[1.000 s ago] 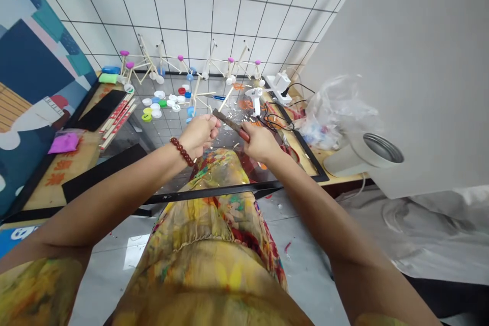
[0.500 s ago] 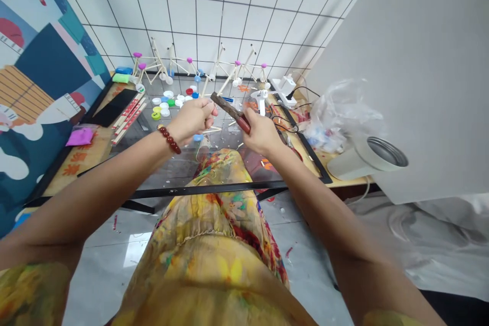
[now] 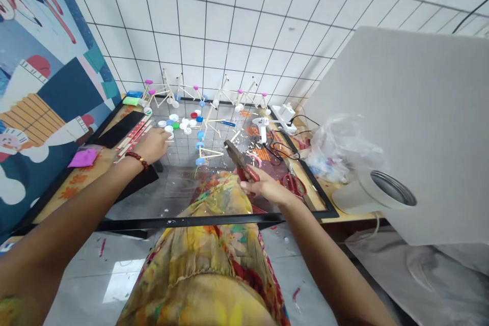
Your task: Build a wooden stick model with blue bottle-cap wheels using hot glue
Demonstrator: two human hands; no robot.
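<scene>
- Right hand (image 3: 265, 188): fingers closed in a firm grip around red-handled pliers (image 3: 240, 163), held above the lap and near the table's front edge
- Pliers: rusty dark metal head angled up and away from the person; red grips partly covered by the fingers; jaw opening too small to be made out
- Left hand (image 3: 153, 145): fingers extended, slightly curved, and held low over the glass-topped table (image 3: 191, 221), just beside white plastic bottle caps (image 3: 176, 125)
- Red bead bracelet (image 3: 136, 160): worn on the left wrist
- Stick model with blue caps (image 3: 208, 140): placed on the tabletop between the hands, farther out, among scattered white chips
- Stick models with pink caps (image 3: 164, 92): ranged along the far edge, by the tiled wall (image 3: 229, 25)
- White hot glue gun (image 3: 262, 128): stood upright to the right of the blue-capped model, with a power strip (image 3: 284, 117) beyond it
- Red scissors (image 3: 293, 186): laid near the right table edge
- Red-marked craft sticks (image 3: 133, 135): bundled left of the left hand
- Floral dress (image 3: 206, 244): seen below the table edge
</scene>
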